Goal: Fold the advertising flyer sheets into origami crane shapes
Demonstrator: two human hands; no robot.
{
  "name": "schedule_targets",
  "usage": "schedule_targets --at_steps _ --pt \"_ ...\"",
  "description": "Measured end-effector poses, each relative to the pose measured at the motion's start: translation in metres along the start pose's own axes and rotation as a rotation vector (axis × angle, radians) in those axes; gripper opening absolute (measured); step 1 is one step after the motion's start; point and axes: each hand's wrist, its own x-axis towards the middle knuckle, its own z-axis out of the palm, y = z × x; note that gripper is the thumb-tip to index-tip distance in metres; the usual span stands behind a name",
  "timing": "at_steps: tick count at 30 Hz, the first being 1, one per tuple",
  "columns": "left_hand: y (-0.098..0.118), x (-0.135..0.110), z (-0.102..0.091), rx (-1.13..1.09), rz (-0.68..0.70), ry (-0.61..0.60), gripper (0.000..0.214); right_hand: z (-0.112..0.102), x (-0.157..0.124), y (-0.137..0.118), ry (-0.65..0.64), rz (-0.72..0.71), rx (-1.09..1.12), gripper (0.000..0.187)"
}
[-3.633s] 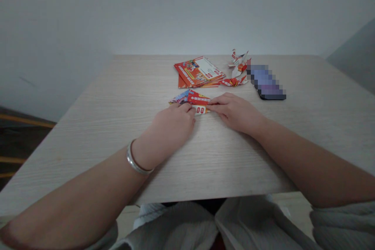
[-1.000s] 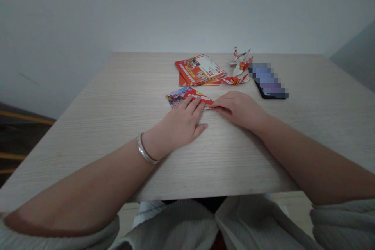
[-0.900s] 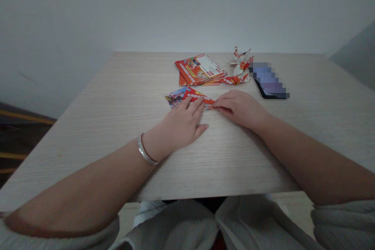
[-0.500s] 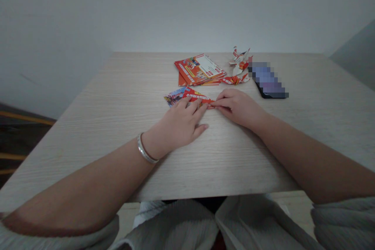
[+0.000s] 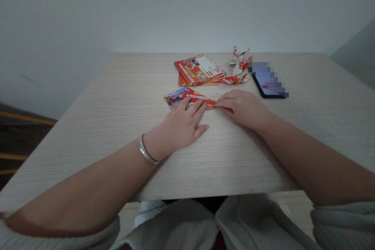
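1. The folded leaflet [image 5: 193, 93] lies on the wood-grain table [image 5: 181, 172], just in front of the leaflet stack [image 5: 197, 71].
2. Its long axis goes left to right; the narrow tip points right, the wider blue end left.
3. The left hand [image 5: 182, 125] is spread, fingers on the folded leaflet, thumb apart.
4. The right hand [image 5: 241, 107] has fingertips pinched on the narrow tip.

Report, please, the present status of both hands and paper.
Left hand spread on folded paper. Right hand pinching its right tip. Leaflets close behind, phone to the right; hands touch neither.
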Motion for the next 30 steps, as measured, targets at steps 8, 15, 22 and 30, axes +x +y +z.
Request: schedule_targets --at_steps 8,15,22,30 --pt "-0.002 0.001 0.0 -0.024 -0.018 0.004 0.066 -0.005 0.0 -0.006 -0.069 0.038 -0.051 0.028" --pt "-0.001 0.002 -0.003 -0.036 -0.037 -0.026 0.065 -0.011 -0.007 0.001 -0.11 0.072 -0.067 0.029" --pt "0.0 0.002 0.0 -0.028 -0.029 -0.001 0.065 -0.014 -0.009 0.001 -0.102 0.053 -0.114 0.03" --pt "0.0 0.003 -0.002 -0.04 -0.052 -0.053 0.066 -0.019 -0.008 0.002 -0.161 0.061 -0.063 0.028"
